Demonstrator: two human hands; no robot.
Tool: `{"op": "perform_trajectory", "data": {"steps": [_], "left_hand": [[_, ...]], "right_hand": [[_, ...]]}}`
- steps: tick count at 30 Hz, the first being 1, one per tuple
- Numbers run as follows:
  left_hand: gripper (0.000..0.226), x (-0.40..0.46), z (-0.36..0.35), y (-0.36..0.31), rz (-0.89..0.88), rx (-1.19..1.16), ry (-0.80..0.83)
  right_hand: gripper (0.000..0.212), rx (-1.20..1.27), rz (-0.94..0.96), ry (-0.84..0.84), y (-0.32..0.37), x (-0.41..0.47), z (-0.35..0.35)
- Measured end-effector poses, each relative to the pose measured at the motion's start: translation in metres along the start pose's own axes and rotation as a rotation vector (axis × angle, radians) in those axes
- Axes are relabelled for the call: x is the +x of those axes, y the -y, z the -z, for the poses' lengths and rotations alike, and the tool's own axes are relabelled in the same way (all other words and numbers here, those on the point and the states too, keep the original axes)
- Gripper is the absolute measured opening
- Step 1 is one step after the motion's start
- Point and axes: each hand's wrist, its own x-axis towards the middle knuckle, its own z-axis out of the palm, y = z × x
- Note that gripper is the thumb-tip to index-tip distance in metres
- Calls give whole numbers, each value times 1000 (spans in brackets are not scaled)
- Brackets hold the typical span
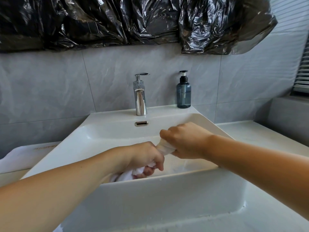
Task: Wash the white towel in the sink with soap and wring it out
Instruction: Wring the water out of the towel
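Left hand (147, 156) and right hand (185, 141) clench the twisted, ropy white towel (165, 148) over the glossy sink (117, 131).

A single head-worn wide-angle view looks forward and down, close over the white sink (167, 195), facing the faucet (140, 96) and tiled wall (66, 84).

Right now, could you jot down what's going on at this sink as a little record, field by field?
activity: wringing the white towel over the sink
left hand: grips the towel's near end, low in the basin
right hand: grips the towel's far end, held higher
towel: twisted into a tight rope between both hands
faucet: no water running that I can see
soap bottle: blue pump bottle, upright on the back ledge, right of the faucet
wall above: black plastic sheet
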Motion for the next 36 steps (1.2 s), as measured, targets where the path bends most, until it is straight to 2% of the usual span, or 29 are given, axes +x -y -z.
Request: {"op": "perform_trajectory", "data": {"steps": [3, 5, 9, 12, 14, 16, 19, 22, 24, 25, 27, 29, 31, 33, 36], "left_hand": [[34, -3, 1, 4, 15, -156, 116], [33, -5, 4, 6, 29, -226, 227], [16, -8, 8, 4, 37, -381, 415], [29, -6, 10, 5, 31, -409, 495], [34, -4, 11, 7, 37, -415, 538], [35, -3, 11, 7, 55, -418, 556], [33, -1, 12, 7, 67, -429, 574], [29, 0, 13, 7, 68, -454, 583], [25, -2, 8, 1, 76, -433, 470], [23, -2, 5, -4, 67, -394, 360], [19, -3, 3, -12, -60, -229, 86], [27, -10, 9, -14, -206, 164, -105], [36, -18, 20, 0, -188, 610, -277], [19, -26, 25, 17, -197, 749, -445], [5, -30, 26, 22, -435, 667, -660]], "right_hand": [[40, -46, 94, -180, -7, 0, -5], [43, -57, 134, -243, -8, 1, -7], [25, -112, 178, -339, -7, 6, -2], [15, -59, 137, -329, -6, 7, -4], [21, 7, 96, -311, -6, 8, -6], [27, 33, 55, -301, -5, 9, -7], [17, 31, 40, -293, -5, 8, -8], [26, 39, 40, -273, -6, 7, -10], [36, 12, 6, -278, -10, 7, -11], [41, -19, -40, -273, -11, 7, -11], [41, -67, -200, -231, -11, 7, -6], [30, -39, -412, -96, -12, 3, 4], [32, 66, -551, 9, -20, -10, 12], [45, 299, -635, 209, -26, -23, 20], [47, 960, -810, 461, -19, -31, 37]]}}
